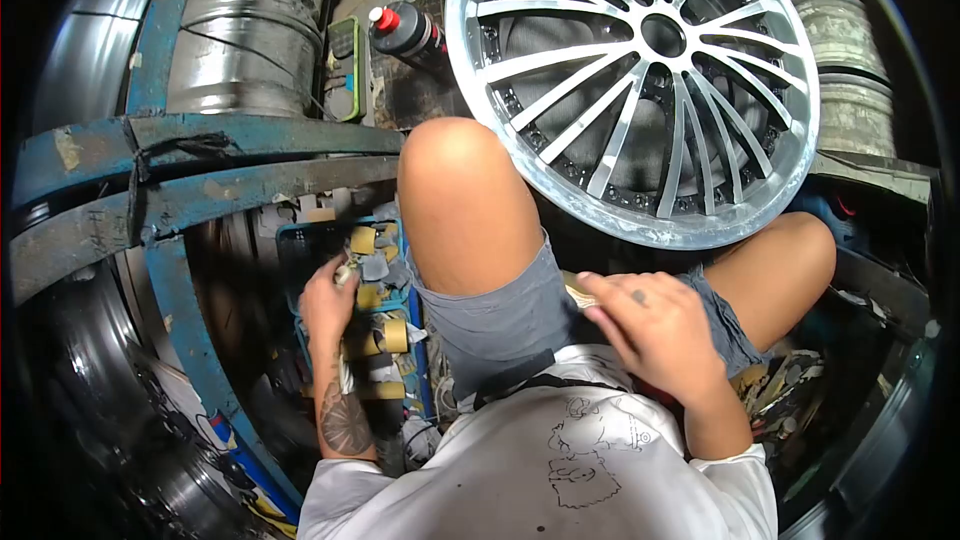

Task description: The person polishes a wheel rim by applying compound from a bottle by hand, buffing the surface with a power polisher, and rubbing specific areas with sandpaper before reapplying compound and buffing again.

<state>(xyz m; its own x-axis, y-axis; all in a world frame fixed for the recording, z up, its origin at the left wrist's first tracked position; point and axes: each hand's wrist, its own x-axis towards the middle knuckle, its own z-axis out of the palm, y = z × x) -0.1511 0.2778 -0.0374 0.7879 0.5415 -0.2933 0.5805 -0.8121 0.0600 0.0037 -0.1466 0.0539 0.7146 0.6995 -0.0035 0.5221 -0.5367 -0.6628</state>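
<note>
Over a blue-edged crate [290, 235] of yellow and grey scraps, at the left of my knees, is my left hand [328, 302]. Its fingers are closed on a small pale piece [345, 272]. My right hand [655, 325] is above my lap, below the wheel rim, with its fingers pressed together. Something pale and flat [578, 292] shows under its fingertips, too little to name. The large silver multi-spoke wheel rim [608, 168] lies in front of my knees, and neither hand touches it.
A dark bottle with a red and white cap [408, 32] stands left of the rim, beside a green-edged case [343, 70]. Blue metal bars [290, 140] cross the left side. Other metal rims [250, 40] are stacked at the left and the upper right.
</note>
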